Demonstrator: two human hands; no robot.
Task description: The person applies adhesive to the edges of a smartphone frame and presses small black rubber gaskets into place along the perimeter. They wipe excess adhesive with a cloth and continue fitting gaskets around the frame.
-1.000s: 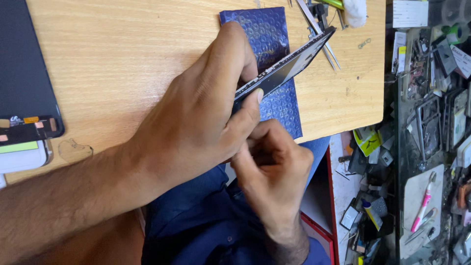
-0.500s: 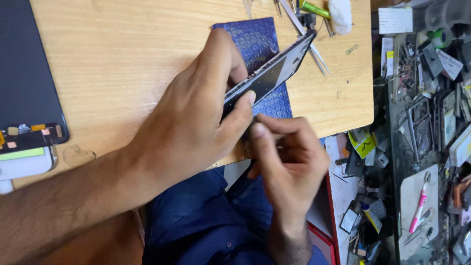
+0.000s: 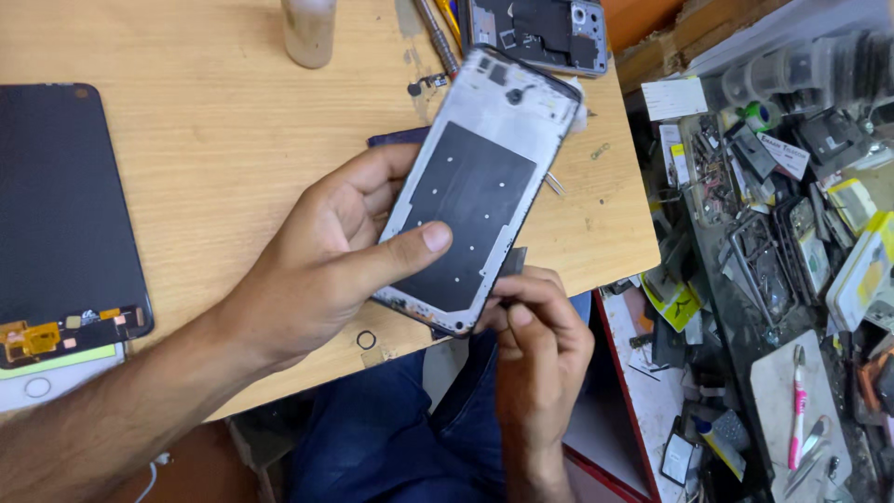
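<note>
Silver-grey phone frame point(image 3: 475, 186) now lies flat to the camera, its inner face with the dark shield plate fully exposed; half a second ago it stood on edge, showing only a thin profile. Left hand point(image 3: 326, 256) is clamped on the frame, thumb pressed across the plate, fingers behind. Right hand point(image 3: 535, 349), just below the frame's lower corner, is pinched shut on a thin dark pry tool point(image 3: 512, 265) set against the frame's right edge; earlier it worked closer under the left hand. Judged from this, the frame has been turned for work along its edge. Blue mat point(image 3: 396, 138) shows only a sliver behind the frame. Black screen panel point(image 3: 60, 200) lies well left of the frame on the wooden table point(image 3: 214, 121).
</note>
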